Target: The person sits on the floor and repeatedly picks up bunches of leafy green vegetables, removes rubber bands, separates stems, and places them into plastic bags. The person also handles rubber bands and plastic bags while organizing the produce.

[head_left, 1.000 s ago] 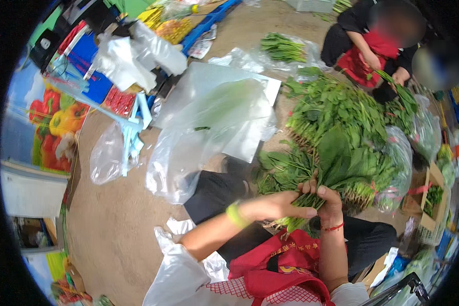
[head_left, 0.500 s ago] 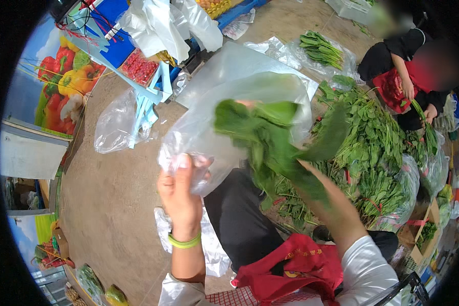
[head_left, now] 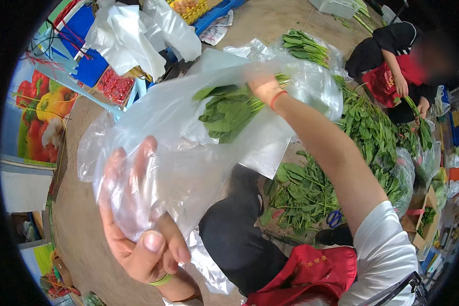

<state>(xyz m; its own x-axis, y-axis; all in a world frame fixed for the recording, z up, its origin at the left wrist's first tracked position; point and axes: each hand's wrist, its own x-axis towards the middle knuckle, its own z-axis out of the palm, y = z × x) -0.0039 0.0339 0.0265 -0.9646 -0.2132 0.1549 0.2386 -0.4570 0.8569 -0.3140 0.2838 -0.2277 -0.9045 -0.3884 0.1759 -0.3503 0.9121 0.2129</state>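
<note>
My left hand (head_left: 145, 250) grips the bottom end of a large clear plastic bag (head_left: 153, 127), its thumb bent in and some fingers spread behind the film. My right hand (head_left: 265, 87) is closed round the stems of a bunch of leafy greens (head_left: 227, 115). Those greens lie within the bag's wide mouth, leaves pointing left toward my left hand. Under the bag a pale flat board (head_left: 265, 159) shows in part.
A big heap of loose greens (head_left: 359, 120) spreads to the right, with more greens (head_left: 303, 196) and blue-handled scissors (head_left: 334, 218) nearer me. Another bundle (head_left: 305, 47) rests on plastic at the back. A person in a red apron (head_left: 380, 89) crouches at the far right, handling stems.
My right hand has swung the greens up and away into the bag's mouth. My left hand has moved left and nearer, drawing the bag out long.
</note>
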